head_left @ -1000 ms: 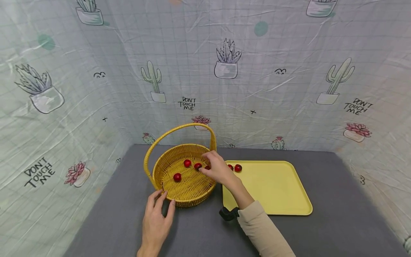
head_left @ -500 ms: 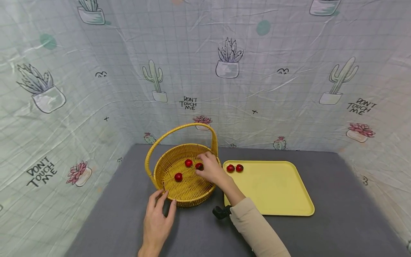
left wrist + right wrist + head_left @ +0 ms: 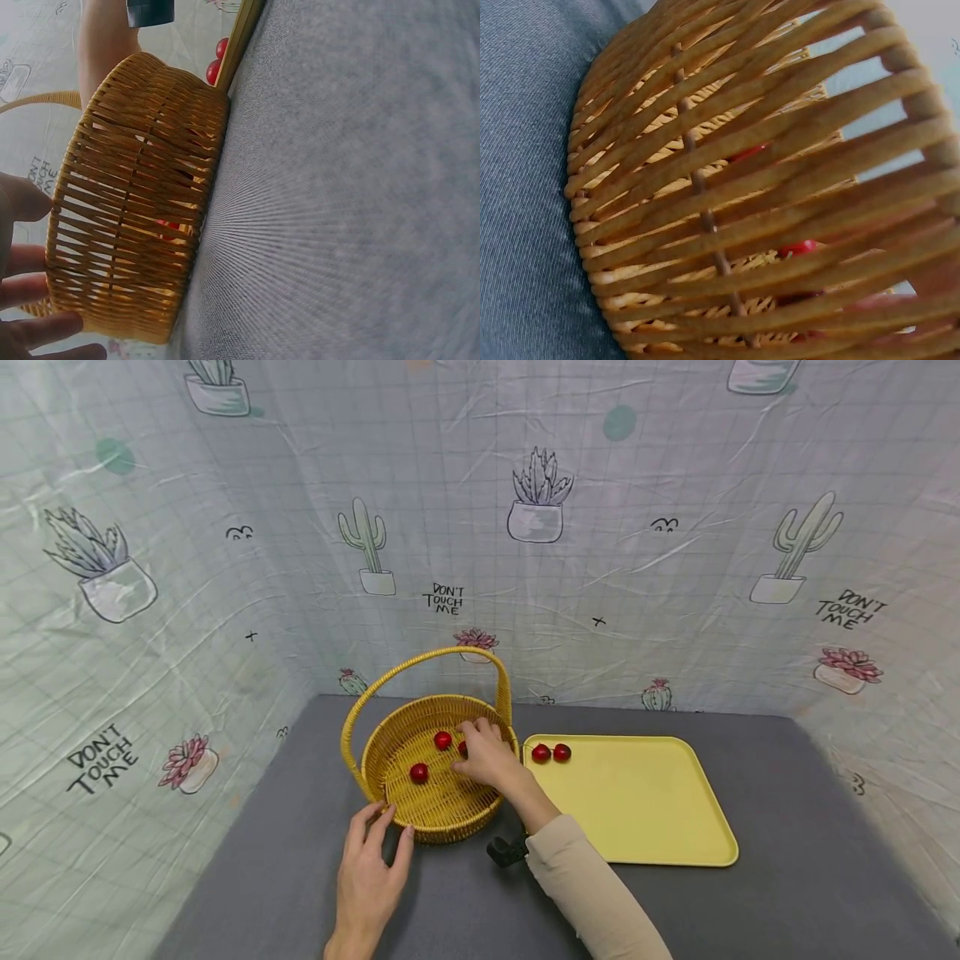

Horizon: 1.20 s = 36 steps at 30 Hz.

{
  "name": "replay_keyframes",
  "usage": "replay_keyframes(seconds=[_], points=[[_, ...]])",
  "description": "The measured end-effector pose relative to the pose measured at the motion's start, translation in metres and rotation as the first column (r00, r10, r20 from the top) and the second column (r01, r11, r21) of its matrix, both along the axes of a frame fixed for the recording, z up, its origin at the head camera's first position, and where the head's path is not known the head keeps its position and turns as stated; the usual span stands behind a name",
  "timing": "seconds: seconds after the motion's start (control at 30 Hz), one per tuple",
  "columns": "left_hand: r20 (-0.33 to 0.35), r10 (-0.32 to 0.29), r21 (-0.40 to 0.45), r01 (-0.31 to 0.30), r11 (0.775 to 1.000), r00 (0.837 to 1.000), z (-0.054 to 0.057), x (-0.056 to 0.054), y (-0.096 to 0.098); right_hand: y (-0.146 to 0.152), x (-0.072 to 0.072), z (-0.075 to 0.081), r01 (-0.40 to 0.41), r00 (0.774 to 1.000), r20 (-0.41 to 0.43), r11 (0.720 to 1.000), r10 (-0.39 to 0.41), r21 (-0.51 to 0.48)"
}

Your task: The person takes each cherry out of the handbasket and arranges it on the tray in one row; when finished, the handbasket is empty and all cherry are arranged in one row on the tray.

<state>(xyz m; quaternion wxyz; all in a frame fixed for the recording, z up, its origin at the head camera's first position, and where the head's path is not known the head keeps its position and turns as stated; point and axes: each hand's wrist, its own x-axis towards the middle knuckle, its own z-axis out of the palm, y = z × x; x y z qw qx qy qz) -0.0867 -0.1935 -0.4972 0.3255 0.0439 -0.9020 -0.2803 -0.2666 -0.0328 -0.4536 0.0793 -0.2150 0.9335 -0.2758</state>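
Note:
A round yellow wicker basket (image 3: 442, 835) with a tall hoop handle stands on the grey table. Two red cherries, one cherry (image 3: 419, 773) nearer the front and another cherry (image 3: 443, 741) further back, lie on its floor. My right hand (image 3: 487, 756) reaches over the right rim into the basket, thumb and fingertips spread around a third cherry (image 3: 462, 748), partly covered by the hand. My left hand (image 3: 369, 872) rests at the front left rim, fingers loosely extended, fingertips at the weave. In the right wrist view the basket wall (image 3: 727, 172) mostly screens the right hand.
A yellow tray (image 3: 630, 802) lies to the right of the basket, with two cherries (image 3: 551, 753) at its back left corner. A printed cloth (image 3: 600, 568) hangs behind and beside the table. The handle (image 3: 420, 660) arches above the basket's back.
My right hand has moved left and deeper into the basket, covering a cherry that showed before. The tray's left cherry has come into full view. My left hand stays at the rim.

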Motion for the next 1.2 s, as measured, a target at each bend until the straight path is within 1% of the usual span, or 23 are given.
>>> replay_keyframes(seconds=[0.13,0.27,0.37,0.5,0.67,0.83,0.93,1.07,1.2], points=[[-0.01,-0.001,-0.004,0.001,1.0,1.0,-0.001,-0.001,0.0,-0.003,-0.002,-0.003,0.009,1.0,0.014,1.0,-0.009,0.009],[-0.013,-0.001,-0.007,0.001,1.0,1.0,-0.001,-0.002,0.0,-0.005,-0.004,-0.006,0.011,1.0,0.013,0.998,-0.01,-0.062],[-0.012,0.0,-0.007,0.0,1.0,1.0,-0.002,-0.002,0.0,-0.005,-0.005,-0.007,0.016,1.0,-0.012,0.991,-0.018,-0.13],[-0.014,-0.004,-0.007,0.004,1.0,1.0,-0.003,-0.002,0.0,-0.005,-0.005,-0.007,0.003,0.999,-0.047,0.989,-0.01,-0.15],[-0.021,-0.013,-0.008,0.013,1.0,1.0,-0.003,-0.002,-0.001,-0.007,-0.005,-0.007,-0.07,0.997,-0.032,0.99,0.067,-0.125],[-0.018,-0.019,-0.007,0.019,1.0,1.0,-0.002,-0.001,-0.001,-0.011,-0.002,-0.008,-0.141,0.99,-0.022,0.985,0.14,-0.094],[-0.008,-0.013,-0.012,0.013,1.0,1.0,-0.001,-0.001,-0.001,-0.014,0.0,-0.008,-0.185,0.983,-0.023,0.978,0.184,-0.093],[0.006,-0.006,-0.012,0.006,1.0,1.0,0.0,-0.001,0.0,-0.018,0.004,-0.007,-0.242,0.97,-0.003,0.966,0.242,-0.087],[0.002,-0.008,-0.012,0.008,1.0,1.0,0.001,0.0,-0.001,-0.025,0.009,-0.007,-0.27,0.962,0.017,0.961,0.271,-0.051]])
